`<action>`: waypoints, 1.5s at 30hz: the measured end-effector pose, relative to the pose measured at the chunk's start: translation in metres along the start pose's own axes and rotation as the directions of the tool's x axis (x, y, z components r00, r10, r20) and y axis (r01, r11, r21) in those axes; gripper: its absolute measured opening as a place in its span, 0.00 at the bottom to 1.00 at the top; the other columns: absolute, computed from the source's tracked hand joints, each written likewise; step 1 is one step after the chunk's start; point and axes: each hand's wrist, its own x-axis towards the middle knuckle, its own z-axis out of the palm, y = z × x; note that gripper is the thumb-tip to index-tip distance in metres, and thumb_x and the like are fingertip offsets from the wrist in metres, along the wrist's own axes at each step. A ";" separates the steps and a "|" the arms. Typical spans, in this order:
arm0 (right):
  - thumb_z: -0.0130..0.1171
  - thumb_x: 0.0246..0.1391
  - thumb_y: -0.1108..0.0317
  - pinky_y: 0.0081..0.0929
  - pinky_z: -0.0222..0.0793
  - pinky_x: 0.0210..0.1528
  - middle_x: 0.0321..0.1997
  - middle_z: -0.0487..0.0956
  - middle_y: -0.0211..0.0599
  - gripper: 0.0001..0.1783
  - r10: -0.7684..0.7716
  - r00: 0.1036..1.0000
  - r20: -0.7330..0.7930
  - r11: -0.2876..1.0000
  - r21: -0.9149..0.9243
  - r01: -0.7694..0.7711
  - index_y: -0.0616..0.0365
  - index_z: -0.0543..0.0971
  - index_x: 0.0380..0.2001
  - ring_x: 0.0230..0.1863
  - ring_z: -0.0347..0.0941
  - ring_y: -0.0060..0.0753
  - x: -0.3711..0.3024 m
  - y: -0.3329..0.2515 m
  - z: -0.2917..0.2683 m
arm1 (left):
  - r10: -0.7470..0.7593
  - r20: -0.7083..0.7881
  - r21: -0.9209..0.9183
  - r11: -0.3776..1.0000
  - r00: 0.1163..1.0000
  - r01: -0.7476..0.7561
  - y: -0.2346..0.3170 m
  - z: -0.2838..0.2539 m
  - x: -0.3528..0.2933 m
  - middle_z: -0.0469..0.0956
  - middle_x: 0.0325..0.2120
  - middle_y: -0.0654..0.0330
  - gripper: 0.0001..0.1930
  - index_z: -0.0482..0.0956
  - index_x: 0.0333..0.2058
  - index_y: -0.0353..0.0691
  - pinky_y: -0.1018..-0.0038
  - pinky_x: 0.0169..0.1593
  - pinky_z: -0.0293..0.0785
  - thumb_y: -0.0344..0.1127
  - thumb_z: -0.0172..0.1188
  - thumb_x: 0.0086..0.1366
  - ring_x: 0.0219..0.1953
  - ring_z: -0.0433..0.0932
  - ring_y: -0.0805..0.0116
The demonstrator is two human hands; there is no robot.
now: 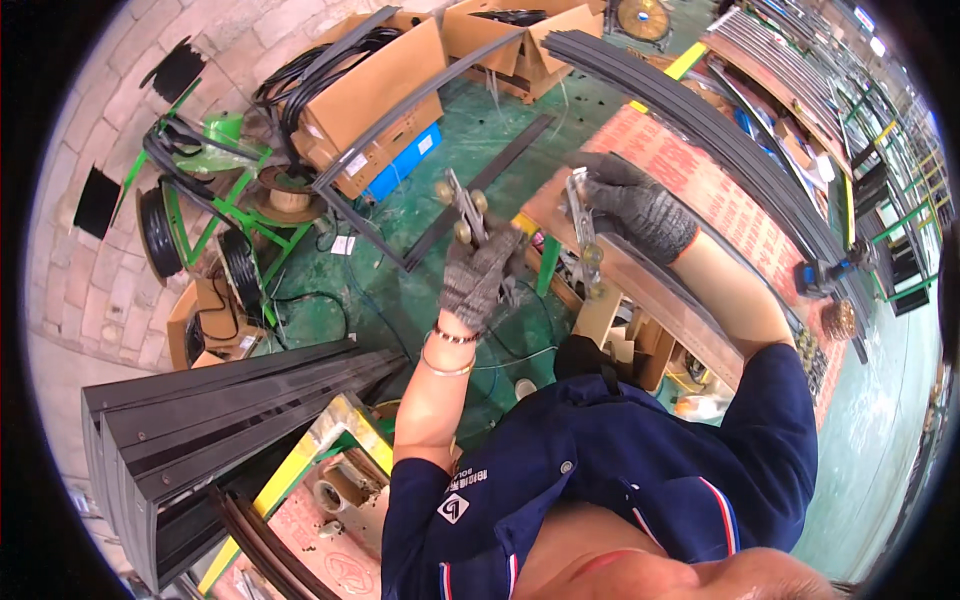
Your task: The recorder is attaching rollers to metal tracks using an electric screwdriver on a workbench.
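The left hand (483, 272) clasps one wheeled bracket (464, 203), the right hand (636, 205), well apart, another bracket (579, 212), both best gripped clear of the wheels (592, 256).

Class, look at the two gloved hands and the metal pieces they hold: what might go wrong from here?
First, the left hand holds a roller piece out over the green floor; if the grip slips, it might drop.

Second, the right hand holds another roller piece; the knitted glove might snag on its rollers.
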 end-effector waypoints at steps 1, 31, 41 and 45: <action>0.57 0.49 0.70 0.28 0.69 0.43 0.39 0.74 0.34 0.22 0.072 0.997 0.036 0.996 -0.051 -0.070 0.58 0.67 0.49 0.41 0.71 0.29 0.009 -0.008 0.018 | 0.032 -0.019 0.032 0.999 0.999 -0.031 0.007 -0.007 0.013 0.73 0.18 0.65 0.06 0.71 0.28 0.43 0.81 0.21 0.65 0.34 0.60 0.55 0.18 0.71 0.77; 0.55 0.51 0.61 0.23 0.68 0.28 0.26 0.73 0.35 0.15 -0.436 0.640 -0.632 0.803 -0.595 -0.040 0.60 0.73 0.39 0.26 0.70 0.24 0.163 0.030 -0.036 | -0.550 0.486 0.228 0.830 0.679 0.510 -0.027 0.003 0.372 0.73 0.18 0.63 0.04 0.75 0.31 0.38 0.82 0.20 0.67 0.28 0.57 0.54 0.19 0.71 0.75; 0.52 0.54 0.60 0.17 0.65 0.27 0.30 0.71 0.28 0.14 0.327 0.287 -0.901 0.885 0.398 0.240 0.56 0.70 0.41 0.26 0.66 0.17 0.276 0.122 0.084 | -0.658 0.662 0.512 0.747 0.360 0.424 -0.013 -0.052 0.397 0.76 0.24 0.64 0.05 0.76 0.31 0.39 0.81 0.25 0.68 0.30 0.59 0.54 0.22 0.71 0.78; 0.51 0.54 0.60 0.15 0.60 0.21 0.25 0.71 0.24 0.13 0.286 0.072 -0.956 0.862 0.289 0.416 0.57 0.72 0.39 0.21 0.63 0.15 0.279 0.111 0.086 | -0.698 0.701 0.675 0.715 0.147 0.179 -0.008 -0.047 0.402 0.74 0.22 0.66 0.07 0.75 0.33 0.38 0.81 0.26 0.67 0.29 0.59 0.54 0.22 0.70 0.78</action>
